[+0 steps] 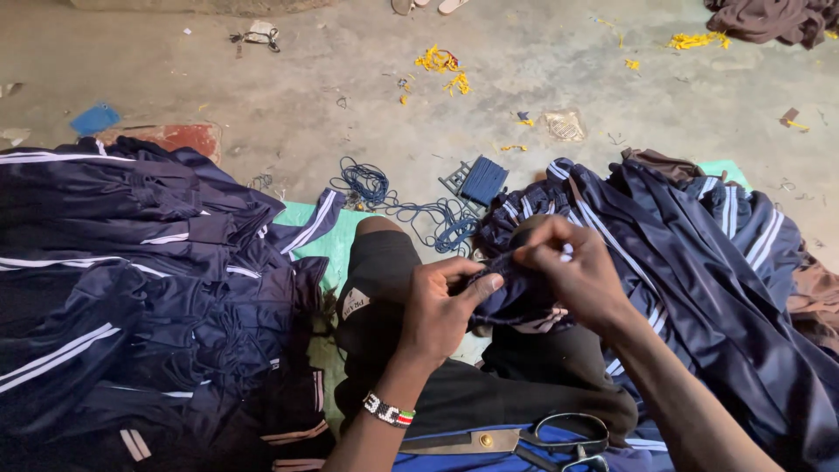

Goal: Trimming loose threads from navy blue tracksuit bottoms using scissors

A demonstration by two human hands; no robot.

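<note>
**Inspector:** Condition of the item in hand?

**Assistant:** A navy garment (524,293) with white side stripes, glossy fabric, bunched at the waist end. It sits over the person's lap, at centre of the view, and trails off to the right into a heap of like garments (725,271).

**Inspector:** The hands?

**Assistant:** Both are closed on that bunched edge. The left hand (441,306) pinches the fabric between thumb and fingers; a beaded wristband (388,409) sits on that wrist. The right hand (572,275) grips the same edge from above, fingers curled. The two hands are close together, nearly touching, with only a fold of cloth between them. Whether a cord runs through the fold cannot be told.

**Inspector:** Surroundings and margins?

**Assistant:** A second pile of navy striped garments (149,297) fills the left side up to the person's knee. Black-handled scissors (546,437) lie on blue cloth at the bottom edge, just below the forearms. A tangle of blue cord (411,205) lies on the concrete floor (306,105) just beyond the knee, with a dark blue spool (482,179) beside it. Yellow scraps (441,65) are scattered farther out.

**Inspector:** Room to move?

**Assistant:** Tight at both sides, where the heaps close in. The open ground is ahead, past the cord, on the floor.
</note>
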